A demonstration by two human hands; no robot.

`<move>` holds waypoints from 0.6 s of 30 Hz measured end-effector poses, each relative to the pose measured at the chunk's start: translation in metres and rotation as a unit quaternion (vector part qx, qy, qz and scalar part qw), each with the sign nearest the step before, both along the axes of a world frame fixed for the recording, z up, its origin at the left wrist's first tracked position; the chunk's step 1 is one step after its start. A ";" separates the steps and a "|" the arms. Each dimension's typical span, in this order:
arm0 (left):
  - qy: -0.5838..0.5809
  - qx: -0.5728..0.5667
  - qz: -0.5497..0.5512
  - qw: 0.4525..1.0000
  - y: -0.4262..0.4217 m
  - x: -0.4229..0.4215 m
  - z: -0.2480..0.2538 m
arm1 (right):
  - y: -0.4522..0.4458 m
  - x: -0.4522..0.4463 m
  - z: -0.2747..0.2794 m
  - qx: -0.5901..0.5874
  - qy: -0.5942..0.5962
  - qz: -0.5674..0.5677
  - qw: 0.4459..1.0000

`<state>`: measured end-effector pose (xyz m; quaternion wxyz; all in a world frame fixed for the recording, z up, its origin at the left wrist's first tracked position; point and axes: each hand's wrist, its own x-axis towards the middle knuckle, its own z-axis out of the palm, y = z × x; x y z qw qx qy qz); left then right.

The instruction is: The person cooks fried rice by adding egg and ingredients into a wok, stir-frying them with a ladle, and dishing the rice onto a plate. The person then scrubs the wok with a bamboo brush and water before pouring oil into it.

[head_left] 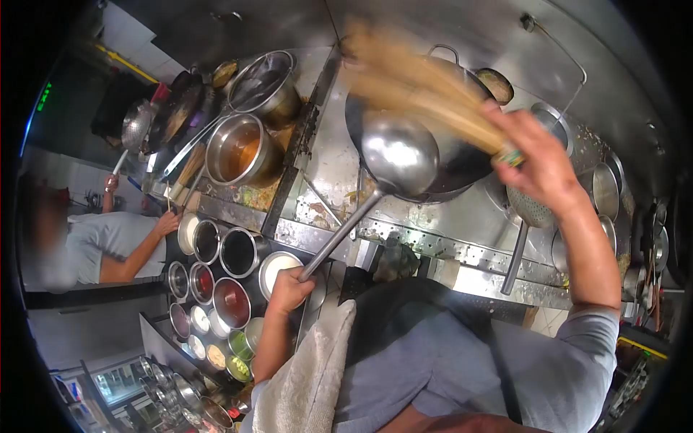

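My left hand (pixel 289 290) is closed around the handle of a large steel ladle (pixel 399 153). The ladle's round bowl hangs over the near left part of a dark wok (pixel 462 155), its convex side facing up. In my right hand (pixel 538 159) I grip a bamboo wok brush (pixel 433 94) by its bound end. The brush bristles are smeared by motion and reach across the far left part of the wok. Ladle and brush hide much of the wok's inside, so its contents cannot be made out.
Left of the wok stand a steel pot of brown liquid (pixel 244 151) and another steel pot (pixel 278 97). Several seasoning bowls, including one with red sauce (pixel 232 303), sit nearer me. A perforated strainer (pixel 530 206) lies right. A co-worker (pixel 108 245) stands at far left.
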<state>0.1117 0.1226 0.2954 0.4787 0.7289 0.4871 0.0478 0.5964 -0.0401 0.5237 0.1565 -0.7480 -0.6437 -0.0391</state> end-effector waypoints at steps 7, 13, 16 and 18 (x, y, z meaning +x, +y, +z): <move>-0.060 -0.197 0.065 0.976 -0.029 0.019 0.000 | 0.005 0.025 -0.038 0.055 0.094 -0.096 0.989; -0.189 -0.280 0.095 0.936 -0.038 0.044 -0.013 | 0.014 -0.005 -0.083 -0.078 0.219 -0.104 0.967; -0.244 -0.279 0.083 0.925 -0.030 0.055 0.000 | 0.014 0.001 -0.117 -0.025 0.400 -0.164 0.902; -0.348 -0.414 0.047 0.840 -0.019 0.059 0.000 | 0.010 0.004 -0.135 0.075 0.588 -0.154 0.790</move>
